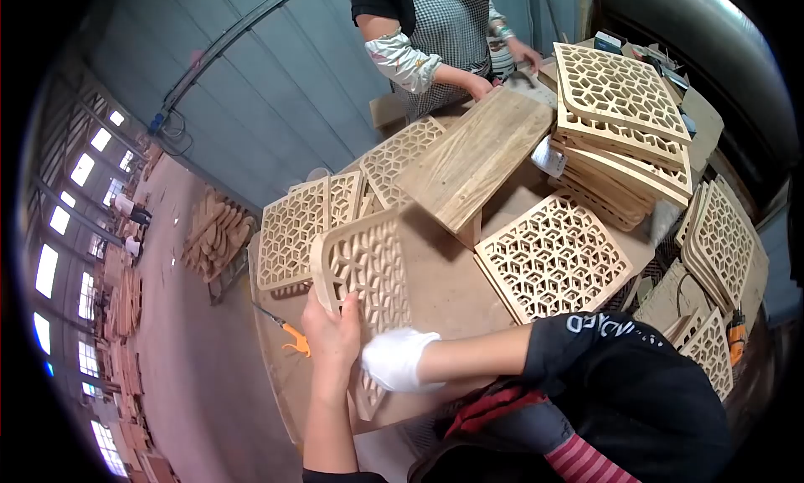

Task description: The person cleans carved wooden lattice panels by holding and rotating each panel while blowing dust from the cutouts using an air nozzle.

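Observation:
A pale wooden lattice panel (387,257) with a rounded corner stands tilted on its edge over the table in front of me. My left hand (332,325), bare, grips its near left edge, thumb on the inner face. My right hand (398,360) wears a white glove and lies against the lower part of the panel. Its fingers look curled, but the glove hides what they hold, if anything. An orange-handled tool (296,339) lies just left of my left hand.
Lattice panels lie at the back left (293,232) and right (553,257); a tall stack (624,93) stands at the far right. A solid wooden board (481,156) rests raised mid-table. Across the table a person in a checked apron (448,39) works with both hands.

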### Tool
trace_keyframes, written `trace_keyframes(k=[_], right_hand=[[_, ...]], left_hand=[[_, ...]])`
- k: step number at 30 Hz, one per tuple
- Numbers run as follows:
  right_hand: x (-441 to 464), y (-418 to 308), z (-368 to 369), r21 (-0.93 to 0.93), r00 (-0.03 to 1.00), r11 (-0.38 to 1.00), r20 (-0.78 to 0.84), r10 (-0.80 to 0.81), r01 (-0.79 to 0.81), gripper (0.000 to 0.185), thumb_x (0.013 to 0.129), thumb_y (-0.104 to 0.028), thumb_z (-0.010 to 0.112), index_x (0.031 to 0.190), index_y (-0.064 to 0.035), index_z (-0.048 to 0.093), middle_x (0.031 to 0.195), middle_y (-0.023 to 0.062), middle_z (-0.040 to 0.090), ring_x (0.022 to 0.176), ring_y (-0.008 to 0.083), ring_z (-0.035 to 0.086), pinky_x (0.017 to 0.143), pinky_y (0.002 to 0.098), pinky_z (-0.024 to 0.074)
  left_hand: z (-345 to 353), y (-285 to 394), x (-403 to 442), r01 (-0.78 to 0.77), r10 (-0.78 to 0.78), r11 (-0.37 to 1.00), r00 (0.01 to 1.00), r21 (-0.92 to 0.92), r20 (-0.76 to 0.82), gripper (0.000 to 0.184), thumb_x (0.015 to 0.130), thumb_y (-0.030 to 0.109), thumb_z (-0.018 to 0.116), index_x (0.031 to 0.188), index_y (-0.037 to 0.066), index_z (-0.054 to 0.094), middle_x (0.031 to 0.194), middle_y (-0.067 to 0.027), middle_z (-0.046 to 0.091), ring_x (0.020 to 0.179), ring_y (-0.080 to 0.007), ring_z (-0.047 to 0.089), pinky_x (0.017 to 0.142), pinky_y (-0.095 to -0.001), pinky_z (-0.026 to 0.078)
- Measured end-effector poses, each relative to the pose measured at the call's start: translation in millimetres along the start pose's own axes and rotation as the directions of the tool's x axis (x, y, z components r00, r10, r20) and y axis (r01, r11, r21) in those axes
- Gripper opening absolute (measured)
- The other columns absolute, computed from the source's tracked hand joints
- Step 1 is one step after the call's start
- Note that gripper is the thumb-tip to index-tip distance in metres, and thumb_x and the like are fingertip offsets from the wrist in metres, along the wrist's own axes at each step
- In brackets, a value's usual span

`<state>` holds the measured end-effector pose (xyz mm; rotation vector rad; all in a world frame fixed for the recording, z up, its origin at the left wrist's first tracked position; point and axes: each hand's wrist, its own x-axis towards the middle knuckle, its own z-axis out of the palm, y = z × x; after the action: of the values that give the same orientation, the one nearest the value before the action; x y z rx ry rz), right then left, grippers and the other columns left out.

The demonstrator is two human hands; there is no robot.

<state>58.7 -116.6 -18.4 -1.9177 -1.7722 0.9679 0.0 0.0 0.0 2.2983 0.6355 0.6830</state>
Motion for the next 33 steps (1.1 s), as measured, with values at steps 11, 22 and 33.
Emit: trace_keyframes(k=[11, 22, 33], right_hand=[[0, 7, 5, -0.006, 1.0, 1.0, 0.021, -0.016, 0.016, 0.022, 0.079, -0.012, 0.059, 0.094, 0.0002, 0.071, 0.09, 0.0187, 0.071, 0.08, 0.0352, 0.069, 0.068, 0.0435, 0.0548], [-5, 4, 3, 0.046, 0.999, 0.999, -0.05, -0.009, 0.011, 0.022, 0.08, -0.009, 0.058, 0.095, 0.002, 0.069, 0.092, 0.0197, 0.07, 0.083, 0.0358, 0.069, 0.071, 0.043, 0.055], [-30, 5, -6, 0.104, 0.995, 0.992, 0.079, 0.058, -0.066, 0.026, 0.085, -0.017, 0.059, 0.104, -0.0005, 0.068, 0.091, 0.0188, 0.07, 0.084, 0.0334, 0.07, 0.071, 0.0426, 0.0541]], left_hand=[[1, 10, -2, 0.136, -0.136, 0.99, 0.991, -0.042, 0.002, 0.029, 0.082, 0.007, 0.067, 0.108, -0.004, 0.06, 0.092, -0.0187, 0.068, 0.085, -0.0276, 0.068, 0.078, -0.0379, 0.051], [-2, 4, -1, 0.197, -0.199, 0.977, 0.98, -0.077, -0.026, 0.03, 0.082, 0.007, 0.067, 0.108, -0.004, 0.06, 0.091, -0.019, 0.069, 0.086, -0.0306, 0.067, 0.079, -0.0375, 0.05], [-9, -6, 6, 0.179, -0.184, 0.977, 0.983, 0.118, 0.028, 0.03, 0.082, 0.015, 0.069, 0.103, -0.006, 0.06, 0.084, -0.0186, 0.067, 0.079, -0.027, 0.066, 0.073, -0.0395, 0.051]])
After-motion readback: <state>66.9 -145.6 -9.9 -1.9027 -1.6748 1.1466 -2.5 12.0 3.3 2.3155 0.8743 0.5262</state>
